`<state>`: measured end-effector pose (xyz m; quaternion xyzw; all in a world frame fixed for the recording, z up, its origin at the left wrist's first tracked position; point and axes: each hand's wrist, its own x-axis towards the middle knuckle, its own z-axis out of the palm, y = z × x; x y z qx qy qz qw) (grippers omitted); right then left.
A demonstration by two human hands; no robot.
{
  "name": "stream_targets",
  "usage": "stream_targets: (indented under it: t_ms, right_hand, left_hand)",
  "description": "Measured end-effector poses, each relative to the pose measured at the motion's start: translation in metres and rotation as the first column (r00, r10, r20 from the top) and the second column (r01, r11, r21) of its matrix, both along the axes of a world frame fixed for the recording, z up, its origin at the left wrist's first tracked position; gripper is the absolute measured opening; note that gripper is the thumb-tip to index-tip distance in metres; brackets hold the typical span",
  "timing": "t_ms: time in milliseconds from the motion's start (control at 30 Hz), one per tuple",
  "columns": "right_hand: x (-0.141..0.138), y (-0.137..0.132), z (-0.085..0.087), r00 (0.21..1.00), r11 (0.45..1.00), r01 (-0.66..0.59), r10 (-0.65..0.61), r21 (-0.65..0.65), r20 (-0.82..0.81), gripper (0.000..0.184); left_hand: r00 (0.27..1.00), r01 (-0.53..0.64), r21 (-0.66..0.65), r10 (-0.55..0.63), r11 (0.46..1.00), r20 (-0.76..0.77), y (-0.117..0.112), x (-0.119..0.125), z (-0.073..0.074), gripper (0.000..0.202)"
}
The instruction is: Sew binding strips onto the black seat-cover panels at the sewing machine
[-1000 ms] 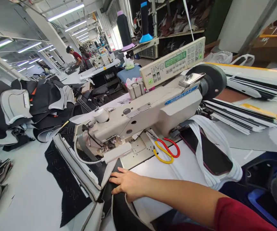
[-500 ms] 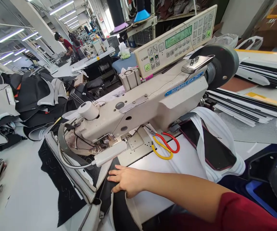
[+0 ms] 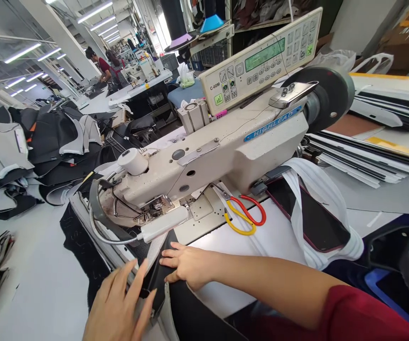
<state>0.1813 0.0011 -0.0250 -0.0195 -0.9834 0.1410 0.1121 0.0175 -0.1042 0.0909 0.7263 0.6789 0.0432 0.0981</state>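
At the lower centre of the frame, the right hand [image 3: 192,267] lies over the black and grey fabric piece [image 3: 181,303], its fingers extended and spread against the black surface, not clenched. The forearm reaches in from the lower right, where a dark red sleeve [image 3: 364,310] shows. At the lower left, the left hand [image 3: 115,303] is released, its fingers parted above the folded part of the same piece; whether they touch it cannot be told. The fabric piece runs from the bottom edge up to the head of the sewing machine [image 3: 211,151], beside a white light bar [image 3: 165,224].

Right of the needle area, scissors [image 3: 242,216] with 1 red and 1 yellow handle rest with their blades on the machine's metal bed. Farther right, a dark phone [image 3: 320,218] lies on the white table [image 3: 37,270], a white strap [image 3: 298,225] looped across it. A control panel [image 3: 261,61] stands at the upper right above the machine; 2 people [image 3: 107,68] are visible at the upper left.
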Motion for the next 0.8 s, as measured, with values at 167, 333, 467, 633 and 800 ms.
stream_targets:
  t_ms: [167, 333, 467, 633, 800]
  right_hand:
    - [0.000, 0.000, 0.001, 1.000, 1.000, 0.004, -0.004, -0.002, 0.006, 0.045]
    - [-0.001, 0.000, 0.003, 0.999, 1.000, 0.002, -0.002, -0.018, 0.037, 0.044]
    - [-0.001, 0.000, 0.002, 1.000, 1.000, 0.008, -0.008, -0.017, 0.017, 0.045]
    - [-0.001, -0.001, 0.000, 0.999, 0.999, 0.025, -0.026, -0.035, -0.025, 0.042]
    - [-0.001, -0.001, 0.001, 0.998, 0.999, 0.029, -0.031, -0.046, -0.062, 0.042]
  left_hand:
    - [0.694, 0.295, 0.042, -0.184, 0.955, -0.696, 0.041, 0.014, -0.015, 0.032]
    - [0.741, 0.331, -0.114, -0.332, 0.937, -0.583, 0.059, 0.010, -0.007, 0.036]
    - [0.855, 0.287, -0.327, -0.395, 0.901, -0.337, 0.074, 0.006, 0.005, 0.033]
    - [0.937, 0.180, -0.477, -0.298, 0.860, -0.183, 0.083, 0.021, 0.007, 0.026]
    - [0.978, 0.130, -0.469, -0.191, 0.874, -0.085, 0.084, 0.030, -0.007, 0.021]
